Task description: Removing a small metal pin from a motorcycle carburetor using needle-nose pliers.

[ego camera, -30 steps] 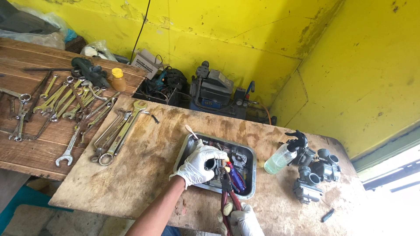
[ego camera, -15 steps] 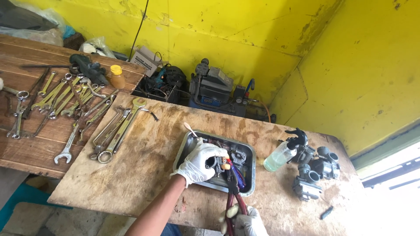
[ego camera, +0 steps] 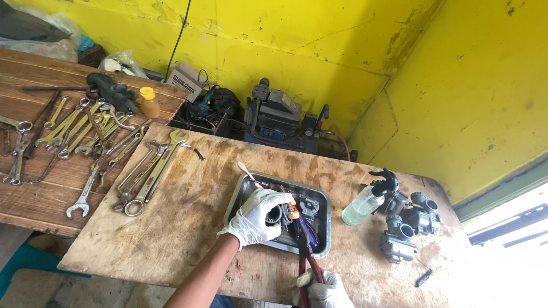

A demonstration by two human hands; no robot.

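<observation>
Left hand (ego camera: 258, 215) gloved, gripping small dark part over metal tray (ego camera: 323, 201); right hand (ego camera: 329, 288) clenched on red-handled pliers (ego camera: 303, 251). We are keeping part low over tray, squeezing steadily.

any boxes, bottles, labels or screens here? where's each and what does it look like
Cardboard box: by the wall behind the left bench, small, white with dark print.
Small bottle: upright on the left bench near the spanners, amber with yellow cap.
Spray bottle: lying right of the metal tray, clear with pale green liquid, black trigger.
No screens.
</observation>
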